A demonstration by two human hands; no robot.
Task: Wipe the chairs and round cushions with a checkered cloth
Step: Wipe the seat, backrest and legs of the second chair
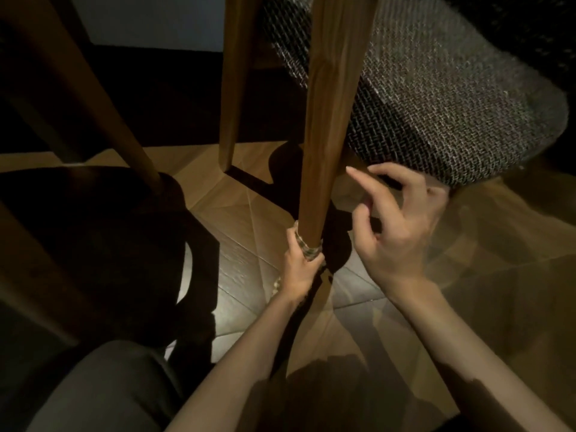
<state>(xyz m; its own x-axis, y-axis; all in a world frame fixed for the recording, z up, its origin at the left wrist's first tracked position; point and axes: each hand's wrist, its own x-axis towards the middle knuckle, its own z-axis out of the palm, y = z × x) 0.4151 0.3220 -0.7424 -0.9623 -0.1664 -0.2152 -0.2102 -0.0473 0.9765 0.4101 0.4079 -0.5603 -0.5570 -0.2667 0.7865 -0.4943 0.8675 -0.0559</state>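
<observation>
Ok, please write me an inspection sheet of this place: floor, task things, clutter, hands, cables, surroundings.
Surface: wooden floor, partly in shadow.
Job's things: cloth wrapped round the foot of a chair leg; woven seat above.
Clutter: nothing seen.
Hands: left hand grips the cloth on the leg; right hand holds nothing, fingers loosely curled, near the seat edge.
Cables: nothing seen.
Surroundings: second leg behind; dark chair at left; dim light.

Just left of the fingers (353,173) of the right hand (396,232) the chair leg (327,120) blocks passage — woven seat (436,104) close above them; open floor (358,294) below.
</observation>
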